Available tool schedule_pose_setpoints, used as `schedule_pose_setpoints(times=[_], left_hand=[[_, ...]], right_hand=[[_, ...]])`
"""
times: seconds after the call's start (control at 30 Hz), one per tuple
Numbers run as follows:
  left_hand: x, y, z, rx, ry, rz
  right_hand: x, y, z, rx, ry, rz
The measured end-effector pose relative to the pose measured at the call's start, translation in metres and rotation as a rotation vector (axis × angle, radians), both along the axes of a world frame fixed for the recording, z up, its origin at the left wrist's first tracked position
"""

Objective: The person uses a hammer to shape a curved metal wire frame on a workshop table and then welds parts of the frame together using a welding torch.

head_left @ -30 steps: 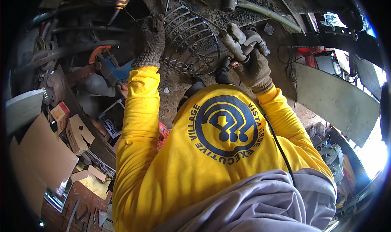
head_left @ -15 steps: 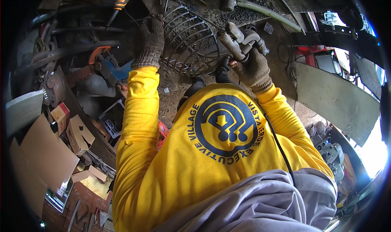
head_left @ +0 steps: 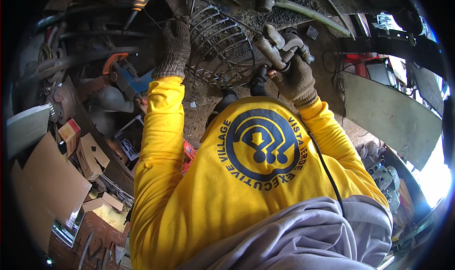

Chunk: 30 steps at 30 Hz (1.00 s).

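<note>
My left hand [head_left: 174, 47], in a brown knitted glove, has its fingers closed beside the left edge of a round metal grille [head_left: 222, 42] with curved ribs. What those fingers grip is hidden. My right hand [head_left: 297, 83], gloved the same way, is closed around the lower end of a dusty grey metal tool [head_left: 279, 47]. The tool has thick rounded, tube-like parts and a curved piece; its kind does not show. It is held just off the grille's right side. One fingertip pokes bare out of the right glove.
A dark bench [head_left: 313, 4] with grit lies ahead, bearing a hammer [head_left: 284, 4] with a pale handle. An orange-handled tool [head_left: 141, 4] is at the upper left. Cardboard boxes [head_left: 87, 154] stand left, a grey panel [head_left: 388, 113] right. A black cord [head_left: 327, 163] crosses my sleeve.
Both hands, the grille and the grey tool keep nearly the same places. Only a very slight shift of my left arm and shirt shows.
</note>
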State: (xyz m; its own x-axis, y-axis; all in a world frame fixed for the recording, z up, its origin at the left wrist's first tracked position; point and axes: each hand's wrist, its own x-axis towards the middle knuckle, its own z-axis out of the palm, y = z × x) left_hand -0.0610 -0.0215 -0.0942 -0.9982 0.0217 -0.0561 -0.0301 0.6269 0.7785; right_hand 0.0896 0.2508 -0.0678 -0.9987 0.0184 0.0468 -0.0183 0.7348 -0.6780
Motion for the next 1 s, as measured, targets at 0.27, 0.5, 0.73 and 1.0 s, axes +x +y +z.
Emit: schedule_pose_setpoints(times=[0.27,0.5,0.73,1.0], left_hand=[[0.003,-0.002,-0.003,0.112,0.048,0.003],[-0.001,-0.002,-0.007,0.037,0.059,-0.005],[-0.003,0.000,-0.010,0.002,0.067,-0.013],[0.000,-0.008,-0.021,-0.025,0.108,-0.004]], right_hand=[[-0.018,-0.008,0.016,-0.010,0.363,0.105],[-0.003,-0.004,0.002,-0.002,0.064,0.062],[-0.003,-0.007,0.001,-0.030,0.094,0.057],[-0.007,-0.007,-0.001,-0.172,0.221,0.065]])
